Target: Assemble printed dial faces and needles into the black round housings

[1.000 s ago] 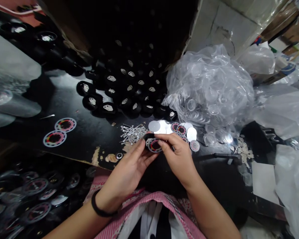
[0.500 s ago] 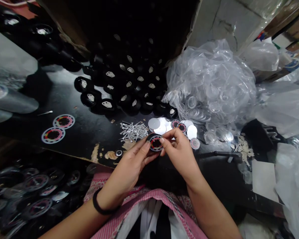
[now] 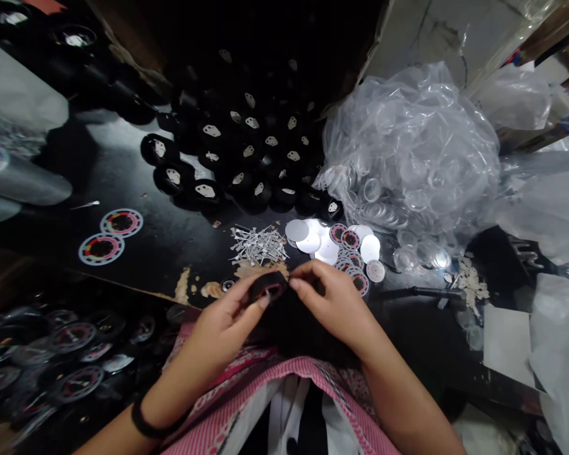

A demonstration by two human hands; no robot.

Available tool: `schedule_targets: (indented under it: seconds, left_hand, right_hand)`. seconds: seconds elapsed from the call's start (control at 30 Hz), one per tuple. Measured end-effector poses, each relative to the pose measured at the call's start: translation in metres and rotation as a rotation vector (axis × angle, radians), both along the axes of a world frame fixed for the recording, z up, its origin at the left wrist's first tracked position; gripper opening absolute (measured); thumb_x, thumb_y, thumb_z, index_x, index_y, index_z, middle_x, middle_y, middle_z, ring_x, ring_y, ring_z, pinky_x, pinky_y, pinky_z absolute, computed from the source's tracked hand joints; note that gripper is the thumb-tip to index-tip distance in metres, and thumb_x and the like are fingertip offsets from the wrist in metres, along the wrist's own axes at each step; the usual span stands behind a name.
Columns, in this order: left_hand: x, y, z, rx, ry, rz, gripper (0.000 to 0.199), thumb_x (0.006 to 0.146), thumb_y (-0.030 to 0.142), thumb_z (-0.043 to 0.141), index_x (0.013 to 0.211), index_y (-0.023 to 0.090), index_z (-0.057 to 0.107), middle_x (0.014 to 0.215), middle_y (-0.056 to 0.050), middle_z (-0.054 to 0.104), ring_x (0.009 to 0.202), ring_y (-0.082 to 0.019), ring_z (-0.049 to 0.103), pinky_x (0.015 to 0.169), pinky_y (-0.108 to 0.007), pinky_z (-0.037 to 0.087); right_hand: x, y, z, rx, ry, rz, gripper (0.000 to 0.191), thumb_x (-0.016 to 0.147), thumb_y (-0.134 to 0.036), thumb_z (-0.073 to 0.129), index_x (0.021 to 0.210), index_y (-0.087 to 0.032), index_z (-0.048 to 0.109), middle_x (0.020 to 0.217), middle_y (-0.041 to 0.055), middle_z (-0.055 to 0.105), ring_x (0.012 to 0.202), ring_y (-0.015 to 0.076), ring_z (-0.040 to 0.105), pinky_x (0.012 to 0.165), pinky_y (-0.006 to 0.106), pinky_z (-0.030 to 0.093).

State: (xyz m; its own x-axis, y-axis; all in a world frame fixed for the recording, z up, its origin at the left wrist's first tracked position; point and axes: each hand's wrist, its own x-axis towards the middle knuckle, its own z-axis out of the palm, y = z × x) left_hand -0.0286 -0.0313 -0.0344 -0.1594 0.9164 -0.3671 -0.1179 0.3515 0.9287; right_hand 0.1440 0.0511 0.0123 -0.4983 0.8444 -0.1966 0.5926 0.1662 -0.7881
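My left hand (image 3: 230,316) is closed around a round black gauge housing (image 3: 271,282), tilted so its open face and reddish dial show. The left thumb lies over the lower edge of that face. At the housing's right side is my right hand (image 3: 334,297), thumb and forefinger pinched together. Whether anything small sits between those fingertips is too fine to make out. Just beyond the hands lies a heap of thin white pointers (image 3: 260,245). Silvery blank discs (image 3: 308,242) and printed dial faces (image 3: 359,281) are scattered beside it, behind my right hand.
Several black housings (image 3: 206,189) stand in rows at the back. A clear plastic bag (image 3: 412,139) of transparent covers bulges at the right rear. Two loose dial faces (image 3: 101,249) lie at left. A black screwdriver-like tool (image 3: 422,292) lies at right; finished-looking gauges (image 3: 73,337) fill the lower left.
The housing has moved left and down and tipped from face-up to a slant. My right fingers have come off the dial face to the housing's right edge, uncovering more printed dials behind.
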Motion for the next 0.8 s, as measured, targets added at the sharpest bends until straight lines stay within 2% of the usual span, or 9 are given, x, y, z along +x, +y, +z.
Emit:
schedule_targets:
  seconds: [0.1, 0.17, 0.23, 0.3, 0.4, 0.47, 0.6, 0.67, 0.8]
  left_hand:
    - [-0.005, 0.000, 0.000, -0.057, -0.137, 0.187, 0.041, 0.080, 0.044, 0.077, 0.117, 0.026, 0.071, 0.116, -0.004, 0.074, 0.105, -0.024, 0.069, 0.086, -0.029, 0.058]
    - [-0.004, 0.002, 0.002, -0.061, -0.228, 0.285, 0.038, 0.075, 0.039, 0.081, 0.109, 0.023, 0.072, 0.106, -0.003, 0.075, 0.094, -0.021, 0.070, 0.073, -0.025, 0.059]
    - [-0.002, 0.005, 0.004, -0.059, -0.321, 0.348, 0.032, 0.072, 0.033, 0.084, 0.099, 0.021, 0.072, 0.098, -0.002, 0.074, 0.088, -0.019, 0.069, 0.069, -0.023, 0.058]
    - [0.000, 0.007, 0.007, -0.076, -0.397, 0.380, 0.028, 0.071, 0.028, 0.084, 0.094, 0.020, 0.071, 0.096, -0.003, 0.074, 0.090, -0.019, 0.070, 0.074, -0.025, 0.060]
    - [0.001, 0.009, 0.011, -0.091, -0.493, 0.400, 0.024, 0.077, 0.027, 0.080, 0.096, 0.018, 0.070, 0.102, -0.006, 0.076, 0.097, -0.021, 0.071, 0.082, -0.029, 0.061]
    - [0.001, 0.011, 0.013, -0.086, -0.572, 0.427, 0.021, 0.081, 0.027, 0.077, 0.099, 0.020, 0.069, 0.106, -0.006, 0.076, 0.099, -0.022, 0.072, 0.084, -0.031, 0.061]
    - [0.004, 0.018, 0.019, -0.134, -0.789, 0.410, 0.014, 0.083, 0.026, 0.075, 0.095, 0.023, 0.068, 0.112, -0.005, 0.076, 0.104, -0.026, 0.073, 0.086, -0.040, 0.062]
    - [0.009, 0.022, 0.021, -0.143, -0.852, 0.363, 0.013, 0.082, 0.026, 0.076, 0.093, 0.023, 0.069, 0.113, -0.005, 0.076, 0.104, -0.027, 0.072, 0.089, -0.043, 0.062]
    - [0.017, 0.026, 0.025, -0.023, -0.684, 0.341, 0.023, 0.081, 0.028, 0.078, 0.102, 0.023, 0.072, 0.114, -0.005, 0.076, 0.111, -0.026, 0.069, 0.097, -0.041, 0.058]
  right_hand:
    - [-0.019, 0.018, -0.002, 0.250, -0.323, 0.049, 0.016, 0.097, -0.022, 0.051, 0.094, -0.017, 0.066, 0.096, 0.0096, 0.072, 0.094, 0.0250, 0.065, 0.085, 0.039, 0.044]
    - [-0.033, 0.029, -0.005, 0.346, -0.491, 0.084, 0.019, 0.097, -0.024, 0.049, 0.098, -0.016, 0.066, 0.100, 0.0131, 0.072, 0.096, 0.0285, 0.065, 0.085, 0.042, 0.043]
    - [-0.044, 0.036, -0.008, 0.396, -0.574, 0.124, 0.021, 0.097, -0.024, 0.048, 0.102, -0.013, 0.065, 0.101, 0.0156, 0.071, 0.095, 0.0304, 0.066, 0.084, 0.044, 0.044]
    - [-0.049, 0.039, -0.011, 0.407, -0.607, 0.155, 0.022, 0.095, -0.023, 0.048, 0.103, -0.011, 0.065, 0.100, 0.0171, 0.071, 0.093, 0.0315, 0.066, 0.082, 0.044, 0.044]
    - [-0.047, 0.040, -0.012, 0.379, -0.580, 0.162, 0.020, 0.093, -0.021, 0.049, 0.099, -0.011, 0.065, 0.096, 0.0161, 0.072, 0.091, 0.0301, 0.067, 0.080, 0.042, 0.043]
    - [-0.041, 0.040, -0.011, 0.326, -0.512, 0.115, 0.016, 0.092, -0.021, 0.051, 0.092, -0.013, 0.065, 0.092, 0.0128, 0.073, 0.086, 0.0262, 0.066, 0.078, 0.038, 0.042]
    - [-0.032, 0.034, -0.006, 0.104, -0.242, -0.011, 0.008, 0.086, -0.020, 0.059, 0.080, -0.019, 0.062, 0.075, 0.0015, 0.070, 0.067, 0.0152, 0.060, 0.067, 0.028, 0.039]
    - [-0.029, 0.028, -0.004, 0.061, -0.133, -0.041, 0.008, 0.086, -0.020, 0.061, 0.077, -0.020, 0.062, 0.071, -0.0010, 0.067, 0.064, 0.0132, 0.057, 0.065, 0.026, 0.039]
    - [-0.022, 0.020, -0.001, 0.143, -0.046, -0.040, 0.008, 0.086, -0.018, 0.063, 0.078, -0.019, 0.062, 0.076, 0.0004, 0.066, 0.069, 0.0140, 0.057, 0.068, 0.027, 0.040]
